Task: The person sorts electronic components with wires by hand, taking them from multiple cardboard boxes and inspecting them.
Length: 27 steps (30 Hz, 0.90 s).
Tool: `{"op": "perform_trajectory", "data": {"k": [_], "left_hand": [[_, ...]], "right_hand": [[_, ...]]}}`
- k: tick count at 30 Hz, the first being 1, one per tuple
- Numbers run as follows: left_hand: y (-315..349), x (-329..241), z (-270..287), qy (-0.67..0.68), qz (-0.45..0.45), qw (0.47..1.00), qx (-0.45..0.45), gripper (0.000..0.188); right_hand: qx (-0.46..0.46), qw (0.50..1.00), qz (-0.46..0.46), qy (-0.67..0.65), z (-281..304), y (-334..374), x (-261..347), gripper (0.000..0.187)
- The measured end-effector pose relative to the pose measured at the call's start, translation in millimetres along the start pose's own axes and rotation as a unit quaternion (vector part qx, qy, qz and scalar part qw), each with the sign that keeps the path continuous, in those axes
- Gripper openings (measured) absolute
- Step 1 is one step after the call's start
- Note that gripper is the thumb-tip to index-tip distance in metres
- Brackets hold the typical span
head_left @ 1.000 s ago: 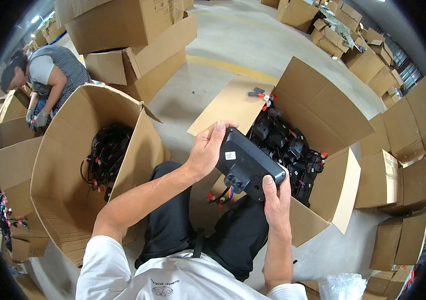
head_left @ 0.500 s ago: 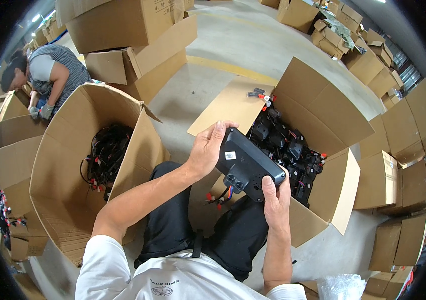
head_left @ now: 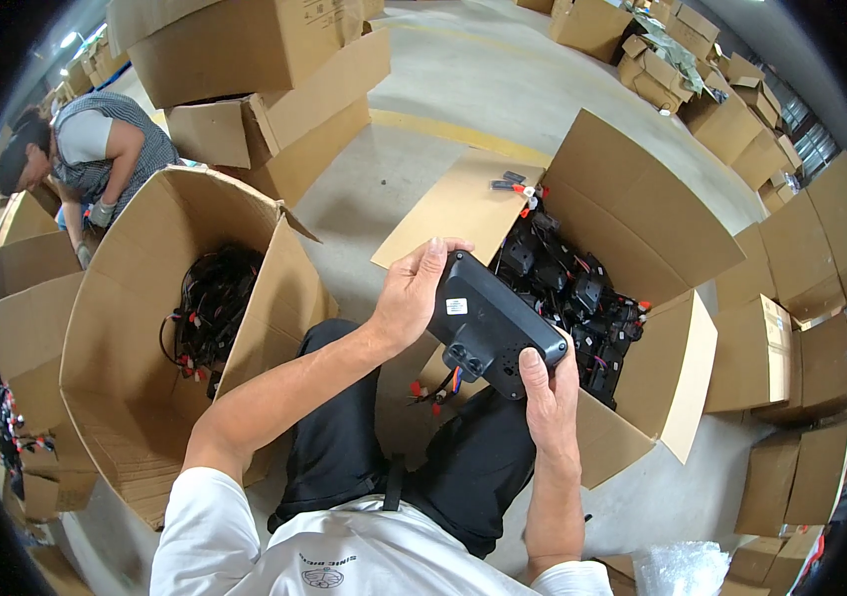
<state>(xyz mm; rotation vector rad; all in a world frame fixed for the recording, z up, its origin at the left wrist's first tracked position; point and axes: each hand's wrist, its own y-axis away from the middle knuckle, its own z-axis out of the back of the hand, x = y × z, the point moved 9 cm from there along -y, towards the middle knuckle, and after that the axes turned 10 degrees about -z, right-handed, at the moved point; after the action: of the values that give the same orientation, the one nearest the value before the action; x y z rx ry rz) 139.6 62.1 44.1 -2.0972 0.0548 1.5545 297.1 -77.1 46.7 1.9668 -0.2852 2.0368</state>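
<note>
Between my two hands, above my lap, is a black display unit with rounded corners, a small white label and a mount with speaker holes near it on the side facing me. My left hand is closed on its upper left end, the thumb along the edge. At the lower right end my right hand grips it, thumb on the face. Coloured wires with red and white connectors hang below the unit, over my legs. Its far face is hidden.
An open carton at the right holds many black units with cables. Another tall carton at the left holds a heap of black cables. Bubble wrap lies at the lower right. A gloved person bends over boxes at far left.
My hands and the black display unit stay almost still. At far left, the other person's gloved hands have moved apart, one reaching lower into a box.
</note>
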Motion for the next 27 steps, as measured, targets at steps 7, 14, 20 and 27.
{"op": "perform_trajectory", "data": {"k": [7, 14, 20, 27], "left_hand": [[-4.2, -23.0, 10.1, -0.133, -0.016, 0.99, 0.052, 0.053], [42.2, 9.4, -74.3, 0.037, 0.184, 0.904, 0.384, 0.074], [42.5, 35.1, -104.1, 0.031, 0.341, 0.817, 0.464, 0.05], [-129.6, -11.4, -91.0, 0.376, 0.108, 0.911, 0.133, 0.06]], "right_hand": [[0.071, 0.992, -0.071, -0.077, 3.1, -9.8, -6.3, 0.062], [0.058, 0.93, -0.002, -0.362, 52.7, -34.5, 40.5, 0.05], [-0.105, 0.909, -0.033, -0.402, 181.8, -100.5, -14.4, 0.037], [-0.189, 0.886, -0.11, -0.409, 281.8, -179.5, -152.6, 0.037]]}}
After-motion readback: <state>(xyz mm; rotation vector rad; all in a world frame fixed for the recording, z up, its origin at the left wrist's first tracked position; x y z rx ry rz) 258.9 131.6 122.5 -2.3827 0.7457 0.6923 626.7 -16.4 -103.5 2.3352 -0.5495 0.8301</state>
